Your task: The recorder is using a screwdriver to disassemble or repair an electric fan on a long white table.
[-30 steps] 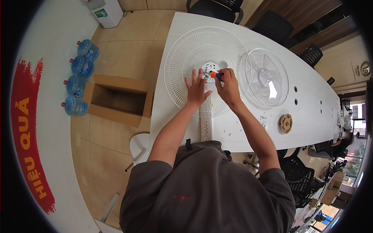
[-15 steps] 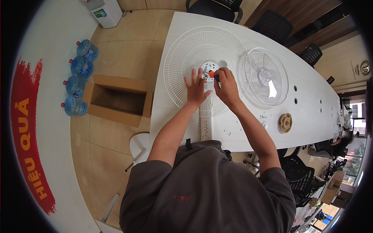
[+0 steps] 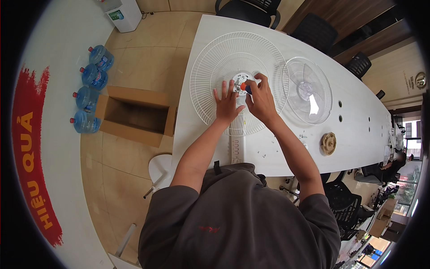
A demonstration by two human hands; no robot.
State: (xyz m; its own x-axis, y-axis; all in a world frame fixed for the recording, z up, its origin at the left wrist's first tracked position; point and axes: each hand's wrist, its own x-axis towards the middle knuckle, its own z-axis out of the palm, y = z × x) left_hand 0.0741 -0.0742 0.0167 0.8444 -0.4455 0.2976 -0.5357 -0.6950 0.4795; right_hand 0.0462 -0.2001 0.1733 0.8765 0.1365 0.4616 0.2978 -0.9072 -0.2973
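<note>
A white wire fan grille [image 3: 210, 58] lies on the white table, with a round white hub plate [image 3: 242, 77] at its middle. My left hand [image 3: 227, 106] rests on the grille with its fingers spread, the fingertips beside the hub. In my right hand [image 3: 262, 101] is a screwdriver [image 3: 244, 87] with an orange and dark blue handle, held at the hub. Its tip is too small to make out. Below the grille, a white fan control panel [image 3: 237, 148] with a row of buttons points toward me.
To the right lie a second grille with clear fan blades [image 3: 306, 89] and a round tan part [image 3: 328, 143]. Small screws [image 3: 264, 154] are scattered near the front edge of the table [image 3: 286, 168]. On the floor at left stand an open cardboard box [image 3: 136, 116] and several water bottles [image 3: 87, 99].
My right hand's fingers have shifted their hold on the screwdriver, opening a little. My left hand stays spread on the grille.
</note>
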